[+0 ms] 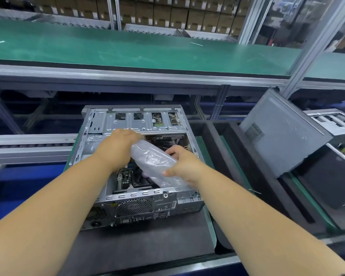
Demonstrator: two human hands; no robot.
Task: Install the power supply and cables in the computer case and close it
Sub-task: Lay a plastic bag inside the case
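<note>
From the head camera, both arms reach out over the open computer case (139,176), which lies on its side on a dark pad with its rear panel and fan grille facing the person. Between the hands is a clear plastic bag (153,162), a long crumpled bundle; what it wraps I cannot tell. Its long axis runs on a diagonal, from far-left and high down to near-right and low, right above the case's open cavity.

The left hand (118,146) is clamped over the bag's far upper end, fingers curled around it, near the drive cage. The right hand (182,166) grips the near lower part, thumb on the near edge, fingers wrapped over the top of the plastic. Each hand is shut on it, one at each end, so neither is nearer.

The bag hangs over the motherboard area, not set down. A second bit of plastic shows at the far-left corner inside. A grey side panel (283,134) leans upright well to the right, so the case is not closed yet.
</note>
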